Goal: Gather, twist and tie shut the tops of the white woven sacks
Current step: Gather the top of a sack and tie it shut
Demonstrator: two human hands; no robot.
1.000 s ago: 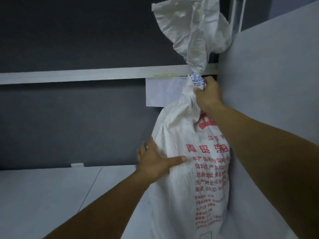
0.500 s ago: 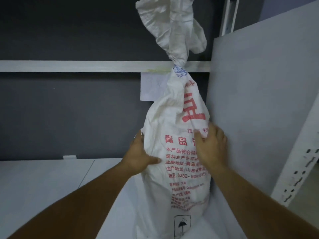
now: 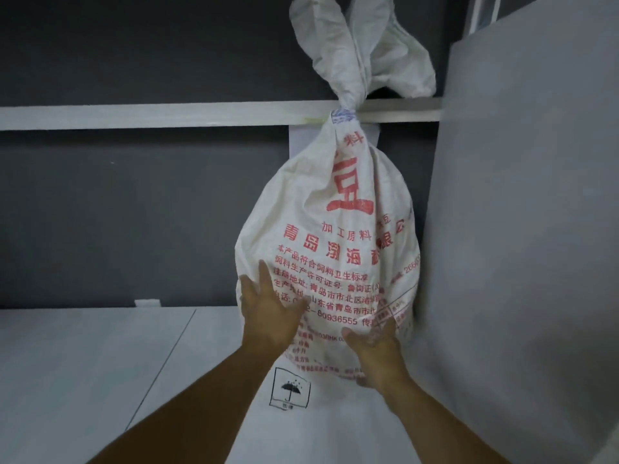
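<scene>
The white sack stands upright at the right rear corner of the worktop, its side touching the grey panel. I'd guess it is tucked there so the panel props it up. My left hand lies flat on its lower front, fingers spread and released, grasping nothing, only steadying the bulge. My right hand presses the lower right of the sack. It is blurred, so I cannot tell whether those fingers lie flat or hook into the cloth.

The sack is plump and rounded, clearly full, though what fills it is hidden. Its neck is gathered tight, level with the white rail behind, and the loose top flares above it. This one looks tied to me.
</scene>
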